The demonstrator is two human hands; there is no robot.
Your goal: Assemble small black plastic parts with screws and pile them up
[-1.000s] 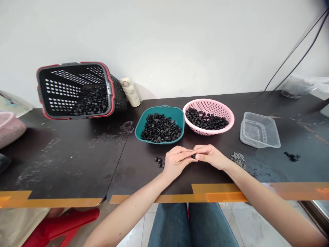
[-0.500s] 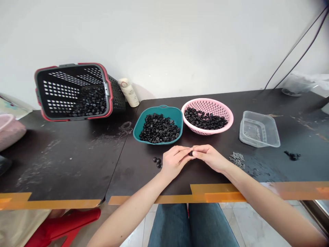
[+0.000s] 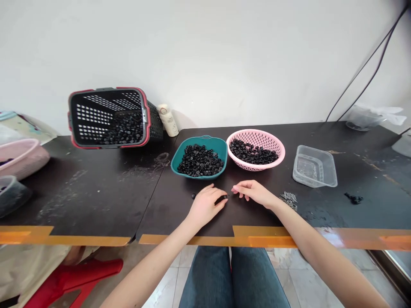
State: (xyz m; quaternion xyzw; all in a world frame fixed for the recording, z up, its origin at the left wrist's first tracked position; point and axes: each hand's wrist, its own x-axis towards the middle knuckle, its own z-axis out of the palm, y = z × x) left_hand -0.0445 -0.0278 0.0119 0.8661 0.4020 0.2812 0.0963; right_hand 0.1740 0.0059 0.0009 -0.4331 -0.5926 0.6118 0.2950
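My left hand (image 3: pixel 207 203) is above the table, with a small round black part (image 3: pixel 225 196) pinched between thumb and fingertips. Just to its right, my right hand (image 3: pixel 252 192) has thumb and forefinger pressed together, pointing at that part. Whatever is between those fingers is too small to make out. One loose black part (image 3: pixel 193 196) lies beside the left hand, which may cover others. Behind the hands stand a teal basin (image 3: pixel 175 164) of black ring-like parts and a pink sieve basket (image 3: pixel 280 147) of black parts. Thin silvery metal pieces (image 3: pixel 289 199) lie by my right wrist.
A tipped dark basket (image 3: pixel 149 122) with black parts leans at the back left, beside a white bottle (image 3: pixel 168 122). To the right are a clear plastic tub (image 3: pixel 332 171) and a small black heap (image 3: pixel 353 199). Orange tape (image 3: pixel 266 237) lines the front edge.
My hands have come apart; they were together on the small black part, which stays in my left hand. The left hand has moved slightly left, over the loose parts. The view has shifted.
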